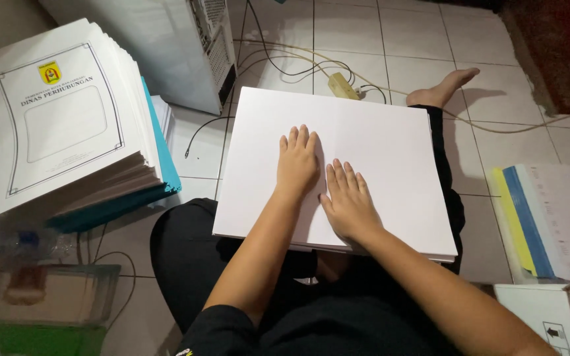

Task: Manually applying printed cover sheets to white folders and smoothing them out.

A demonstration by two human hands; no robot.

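1. We're looking straight down, and our left hand lies flat, palm down, on the stack of blank white sheets that rests across our lap.
2. The left fingers are stretched out straight and close together, pressing on the paper and gripping nothing.
3. Our right hand sits just beside the left, a touch nearer our body, also flat on the top sheet.
4. The right fingers are slightly fanned, tips pointing away from us, and they too hold nothing.
5. The white stack spreads well beyond both sets of fingertips; its near edge lies under our wrists and shows several layers of sheets.
6. Past the fingertips, beyond the far edge of the stack, a beige plug block lies on the tiled floor with cables looping about it.
7. Off past the left hand's little finger stands a tall pile of printed cover pages, a framed layout on top and teal sheets at its base.
8. Out beyond the right hand's little finger lies another pile of paper with yellow and blue strips along its edge.
9. Our bare foot pokes out beyond the far right corner of the stack.
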